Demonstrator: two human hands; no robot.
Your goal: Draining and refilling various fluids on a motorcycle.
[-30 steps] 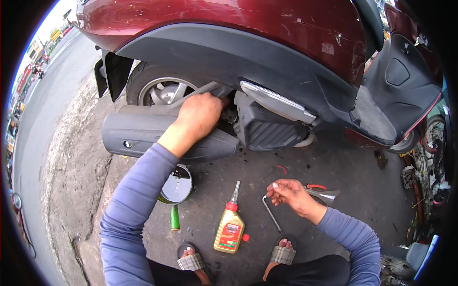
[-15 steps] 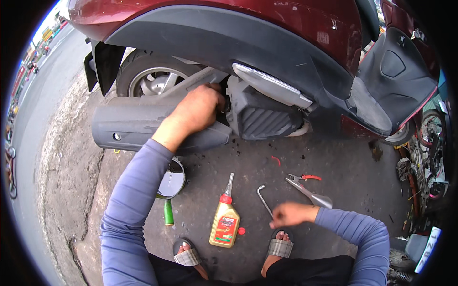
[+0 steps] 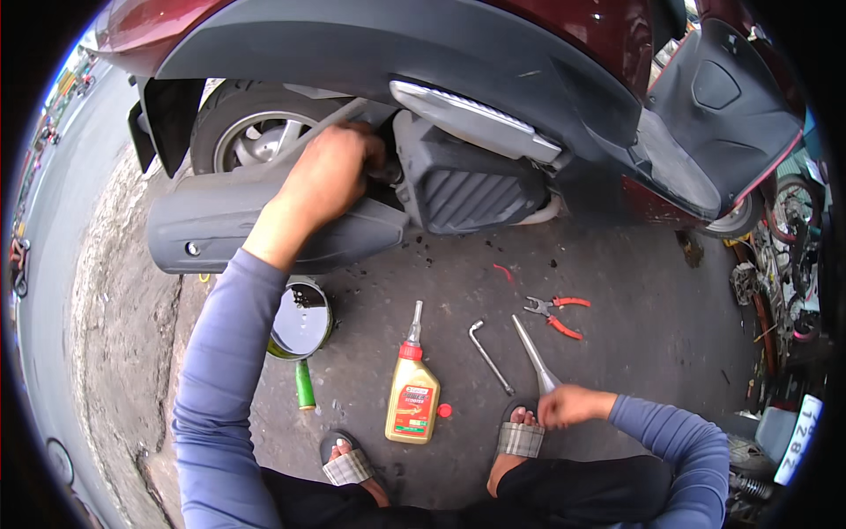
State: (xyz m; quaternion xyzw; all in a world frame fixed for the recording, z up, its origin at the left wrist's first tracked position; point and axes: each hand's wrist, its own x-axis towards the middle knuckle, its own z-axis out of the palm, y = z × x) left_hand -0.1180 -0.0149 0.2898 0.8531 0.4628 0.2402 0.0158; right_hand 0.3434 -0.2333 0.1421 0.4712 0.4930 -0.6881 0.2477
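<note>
My left hand point(image 3: 330, 172) reaches over the muffler point(image 3: 220, 220) into the gap beside the black ribbed engine cover point(image 3: 476, 189) of a dark red scooter. Its fingers are curled, and what they grip is hidden. Low on the right, my right hand point(image 3: 571, 407) is closed at the wide end of a long silver funnel point(image 3: 531, 353), whose narrow tip points away from me. Left of it lies an L-shaped wrench point(image 3: 490, 357). Red-handled pliers point(image 3: 557, 316) rest beyond the funnel. A gold oil bottle point(image 3: 412, 401) with a clear spout stands between my feet.
A round pan of dark liquid point(image 3: 301, 322) with a green handle point(image 3: 305, 384) sits below the muffler. A red cap point(image 3: 444, 410) lies by the bottle. Motorcycle parts point(image 3: 797, 273) crowd the right side; a road point(image 3: 66, 220) runs along the left.
My right hand has moved right and met the funnel, which has shifted left off the pliers. My left hand stays at the same gap. The whole view has shifted slightly.
</note>
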